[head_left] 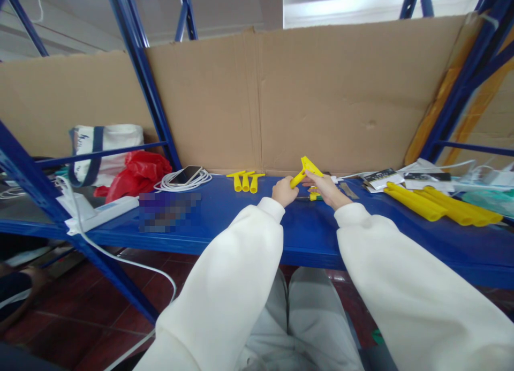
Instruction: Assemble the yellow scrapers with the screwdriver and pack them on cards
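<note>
Over the middle of the blue shelf [228, 216], a person in white sleeves holds one yellow T-shaped tool [309, 166] up between both hands, clear of the surface. The left hand [284, 192] is closed around the tool's tubular handle, whose round open end points back toward the wearer. The right hand [326, 188] grasps the wide head from the other side, thumb laid against it near the neck; the exact placing of its remaining fingers is partly hidden. The head is tilted, slanting down toward the right hand. Beneath that hand, on the shelf, lies a small tool with a yellow and green handle [315, 197], partly covered from view, and just to its right is a flat greyish strip [348, 190]. To the left, three yellow T-shaped pieces [246, 183] lie side by side, handle ends toward the wearer. Farther left a phone [188, 174] rests on a coiled white cable [203, 177], with a red plastic bag [140, 173] and a white power strip [108, 213] beyond. At the right end, long yellow tubes [417, 202] lie close together in front of black-and-white packets [381, 179], near some pale green plastic [492, 202]. Behind everything stands a tall cardboard panel [329, 98].
</note>
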{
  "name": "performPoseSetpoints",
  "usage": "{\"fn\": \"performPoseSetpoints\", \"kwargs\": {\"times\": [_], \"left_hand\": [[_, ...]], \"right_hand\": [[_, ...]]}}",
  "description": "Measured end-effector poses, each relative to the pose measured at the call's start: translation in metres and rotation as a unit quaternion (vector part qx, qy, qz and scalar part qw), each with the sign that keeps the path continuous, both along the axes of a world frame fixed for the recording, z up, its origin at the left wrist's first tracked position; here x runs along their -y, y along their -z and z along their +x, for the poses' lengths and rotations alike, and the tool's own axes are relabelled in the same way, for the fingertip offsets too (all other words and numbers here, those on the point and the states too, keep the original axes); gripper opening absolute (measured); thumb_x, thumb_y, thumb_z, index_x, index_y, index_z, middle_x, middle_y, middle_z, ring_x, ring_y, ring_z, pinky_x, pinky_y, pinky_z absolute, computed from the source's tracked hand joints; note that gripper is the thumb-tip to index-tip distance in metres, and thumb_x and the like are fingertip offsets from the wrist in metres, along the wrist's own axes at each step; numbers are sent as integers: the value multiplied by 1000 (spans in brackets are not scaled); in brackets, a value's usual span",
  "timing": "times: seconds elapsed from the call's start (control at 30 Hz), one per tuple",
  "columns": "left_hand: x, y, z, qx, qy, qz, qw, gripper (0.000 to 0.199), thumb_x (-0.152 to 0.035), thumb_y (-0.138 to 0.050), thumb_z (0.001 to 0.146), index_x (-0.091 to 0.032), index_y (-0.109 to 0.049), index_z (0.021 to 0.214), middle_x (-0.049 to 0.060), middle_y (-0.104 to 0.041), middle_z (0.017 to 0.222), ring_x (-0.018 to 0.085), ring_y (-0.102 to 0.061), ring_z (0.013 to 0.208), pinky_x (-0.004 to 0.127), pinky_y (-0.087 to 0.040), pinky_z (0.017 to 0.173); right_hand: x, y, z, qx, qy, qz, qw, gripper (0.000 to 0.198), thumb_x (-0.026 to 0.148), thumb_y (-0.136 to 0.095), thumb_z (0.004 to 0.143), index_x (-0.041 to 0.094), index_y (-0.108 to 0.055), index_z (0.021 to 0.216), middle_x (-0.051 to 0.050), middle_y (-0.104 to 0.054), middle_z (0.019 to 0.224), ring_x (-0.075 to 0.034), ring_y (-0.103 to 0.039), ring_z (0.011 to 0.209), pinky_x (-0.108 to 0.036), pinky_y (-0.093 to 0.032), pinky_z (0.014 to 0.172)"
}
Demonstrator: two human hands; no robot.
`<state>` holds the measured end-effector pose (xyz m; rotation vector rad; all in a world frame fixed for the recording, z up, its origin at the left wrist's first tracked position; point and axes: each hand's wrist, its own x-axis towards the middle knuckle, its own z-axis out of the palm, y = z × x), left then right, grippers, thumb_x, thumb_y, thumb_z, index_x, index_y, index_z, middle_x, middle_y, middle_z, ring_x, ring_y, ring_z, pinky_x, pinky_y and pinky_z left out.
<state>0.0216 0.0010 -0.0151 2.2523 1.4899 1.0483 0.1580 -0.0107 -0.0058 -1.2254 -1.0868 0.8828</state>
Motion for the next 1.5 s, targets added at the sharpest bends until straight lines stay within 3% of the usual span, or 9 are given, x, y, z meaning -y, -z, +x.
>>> {"fn": "performPoseSetpoints", "kwargs": {"times": [0.13, 0.5, 0.8, 0.97, 1.23, 1.5], "left_hand": [[5, -3, -2, -46, 19, 23, 999, 26, -12, -56, 86, -18, -67, 109, 9, -74, 105, 23, -68, 105, 29, -51, 88], [8, -5, -2, -47, 29, 69, 996, 30, -16, -54, 93, -14, -62, 122, 11, -69, 123, 22, -64, 116, 28, -48, 97], [11, -7, -5, -96, -50, -8, 994, 28, -24, -52, 96, -16, -64, 120, 13, -70, 122, 24, -65, 115, 29, -49, 93], [12, -7, -5, -123, -52, -24, 991, 31, -24, -55, 93, -17, -65, 122, 13, -70, 122, 24, -65, 115, 29, -50, 92], [8, -3, -6, -142, -56, -1, 988, 31, -29, -55, 94, -17, -68, 120, 11, -71, 120, 24, -66, 114, 29, -51, 93], [8, -4, -7, -121, -61, -23, 991, 31, -30, -59, 93, -17, -69, 119, 12, -70, 122, 23, -65, 114, 28, -49, 95]], "right_hand": [[3, -1, 0, 19, -17, -13, 1000, 16, 30, -63, 90, 16, -70, 88, -9, -77, 88, -15, -70, 80, -20, -48, 59], [5, 1, -2, 43, -66, -37, 996, 14, 25, -65, 89, 14, -72, 83, -8, -76, 82, -13, -69, 73, -20, -47, 63], [2, 1, -2, 82, -34, -31, 996, 9, 20, -63, 89, 15, -71, 87, -10, -77, 94, -11, -69, 72, -18, -47, 59], [3, -1, -3, 102, 16, -43, 994, 19, 8, -60, 86, 15, -70, 100, -7, -76, 91, -9, -67, 64, -17, -45, 55], [4, 0, 0, 150, -9, -34, 988, 17, 5, -58, 84, 14, -72, 86, -5, -73, 78, -9, -64, 66, -17, -46, 60], [-6, 3, 6, 166, -7, -26, 986, 21, 8, -55, 86, 15, -74, 93, -9, -75, 93, -12, -67, 75, -20, -51, 65]]}}
